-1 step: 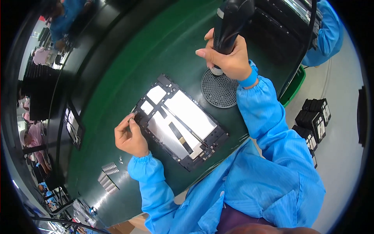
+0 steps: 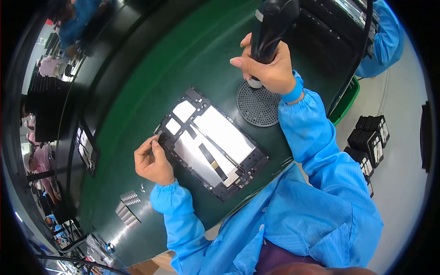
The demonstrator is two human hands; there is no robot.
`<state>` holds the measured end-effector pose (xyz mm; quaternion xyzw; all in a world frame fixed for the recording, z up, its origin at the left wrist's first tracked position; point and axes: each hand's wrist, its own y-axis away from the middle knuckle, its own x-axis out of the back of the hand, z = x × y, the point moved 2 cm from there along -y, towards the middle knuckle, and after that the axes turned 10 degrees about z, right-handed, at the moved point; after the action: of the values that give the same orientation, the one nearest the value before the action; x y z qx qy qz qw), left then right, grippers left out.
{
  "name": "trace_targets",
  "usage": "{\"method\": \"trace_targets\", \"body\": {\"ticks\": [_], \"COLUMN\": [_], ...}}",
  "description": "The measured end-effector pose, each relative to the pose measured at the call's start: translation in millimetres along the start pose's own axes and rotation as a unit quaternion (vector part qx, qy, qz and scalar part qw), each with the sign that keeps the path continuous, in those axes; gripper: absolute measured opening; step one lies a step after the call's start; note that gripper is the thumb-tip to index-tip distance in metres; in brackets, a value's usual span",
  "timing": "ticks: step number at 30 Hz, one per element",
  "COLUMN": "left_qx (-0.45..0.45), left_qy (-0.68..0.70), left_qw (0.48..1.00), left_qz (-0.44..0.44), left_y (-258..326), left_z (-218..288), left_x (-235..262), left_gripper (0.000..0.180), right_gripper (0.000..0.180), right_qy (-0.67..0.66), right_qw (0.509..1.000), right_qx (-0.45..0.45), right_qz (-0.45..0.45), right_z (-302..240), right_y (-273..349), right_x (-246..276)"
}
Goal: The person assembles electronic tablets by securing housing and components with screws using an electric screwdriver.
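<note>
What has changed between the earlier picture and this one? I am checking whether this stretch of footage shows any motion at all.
Nothing visibly changed. The right hand grips the black power screwdriver with its tip down over the round perforated pad, and the left hand pinches at the left corner of the opened tablet frame on the green table, as before.

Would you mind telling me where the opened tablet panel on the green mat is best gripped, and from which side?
Probably by the black frame of the tablet panel, at its two long outer edges, coming from above. It lies flat and tilted on the green mat, with white sheets and a thin cable across its middle, so the rim looks safest. The left hand already pinches its left corner.
</note>
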<state>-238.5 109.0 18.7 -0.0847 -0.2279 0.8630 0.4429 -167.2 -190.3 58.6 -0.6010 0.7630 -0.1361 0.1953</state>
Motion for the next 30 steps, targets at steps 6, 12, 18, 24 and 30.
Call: {"method": "trace_targets", "body": {"ticks": [6,12,18,24,30], "left_qx": [0.079,0.194,0.216,0.302,0.346], "left_qy": [-0.005,-0.019,0.009,0.038,0.051], "left_qw": [0.997,0.981,0.975,0.945,0.915], "left_qz": [-0.011,0.015,-0.042,-0.118,-0.203], "left_y": [2,7,3,9,24], "left_z": [0,-9,-14,5,9], "left_x": [17,46,59,54,38], "left_gripper": [0.014,0.015,0.015,0.012,0.012], "right_gripper": [0.033,0.036,0.035,0.037,0.035], "right_qy": [0.006,-0.015,-0.059,-0.076,-0.09], "right_qw": [1.0,0.998,0.994,0.991,0.99], "right_qx": [-0.021,-0.057,0.087,0.096,0.051], "right_qz": [-0.011,0.009,0.008,-0.057,-0.093], "right_z": [-2,-2,-36,-43,-44], "right_y": [0,7,10,24,42], "right_x": [0,-12,-10,-49,-63]}}
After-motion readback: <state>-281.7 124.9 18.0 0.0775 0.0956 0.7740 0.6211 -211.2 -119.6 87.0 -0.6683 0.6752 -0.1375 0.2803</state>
